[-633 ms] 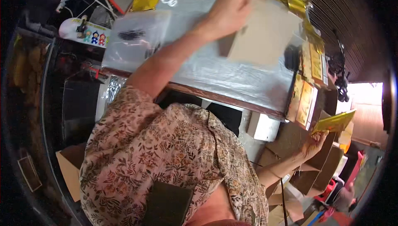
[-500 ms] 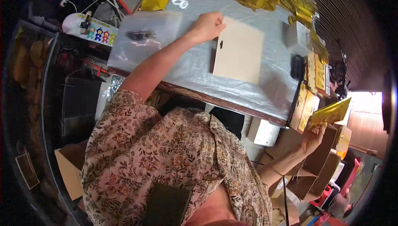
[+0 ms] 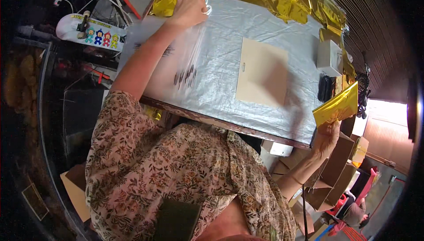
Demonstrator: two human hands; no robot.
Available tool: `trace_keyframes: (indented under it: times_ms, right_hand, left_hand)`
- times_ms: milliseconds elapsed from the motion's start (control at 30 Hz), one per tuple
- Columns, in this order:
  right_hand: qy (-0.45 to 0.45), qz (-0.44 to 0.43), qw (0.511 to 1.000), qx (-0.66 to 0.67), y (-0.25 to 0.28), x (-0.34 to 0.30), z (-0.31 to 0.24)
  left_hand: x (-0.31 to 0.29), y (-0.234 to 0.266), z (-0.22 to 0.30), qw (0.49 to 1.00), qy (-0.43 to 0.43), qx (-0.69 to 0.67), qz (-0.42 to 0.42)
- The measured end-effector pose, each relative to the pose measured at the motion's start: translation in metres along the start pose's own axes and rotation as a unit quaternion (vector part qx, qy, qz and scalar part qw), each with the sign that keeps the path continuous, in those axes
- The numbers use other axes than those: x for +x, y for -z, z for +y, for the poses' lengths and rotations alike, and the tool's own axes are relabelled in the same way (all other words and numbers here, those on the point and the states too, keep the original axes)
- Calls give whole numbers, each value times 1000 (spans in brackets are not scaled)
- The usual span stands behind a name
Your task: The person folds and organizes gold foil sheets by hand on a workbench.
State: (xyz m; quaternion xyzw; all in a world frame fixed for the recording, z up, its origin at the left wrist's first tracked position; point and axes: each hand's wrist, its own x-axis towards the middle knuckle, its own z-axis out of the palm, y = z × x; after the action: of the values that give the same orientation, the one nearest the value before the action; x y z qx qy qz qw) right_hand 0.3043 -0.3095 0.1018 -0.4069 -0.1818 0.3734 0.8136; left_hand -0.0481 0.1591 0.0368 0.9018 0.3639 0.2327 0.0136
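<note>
While the right hand (image 3: 327,137) grips a gold foil sheet (image 3: 338,105), we find the beige card (image 3: 263,73) lying between both hands; whether the left hand (image 3: 189,10), curled by white rings (image 3: 209,8), holds anything, we cannot tell.

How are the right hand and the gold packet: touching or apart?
Touching: the head view shows the right hand gripping the gold packet at its lower edge.

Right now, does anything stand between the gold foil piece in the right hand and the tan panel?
Nothing visible does; silver table covering shows between the gold foil piece in the right hand and the tan panel. The white box stands beyond that line.
</note>
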Motion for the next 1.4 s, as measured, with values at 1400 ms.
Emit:
trace_keyframes:
  times_ms: [1400]
  right_hand:
    - [-285, -32, 915, -283, -98, 48, 123]
  left_hand:
    - [-114, 16, 130, 972, -99, -135, -167]
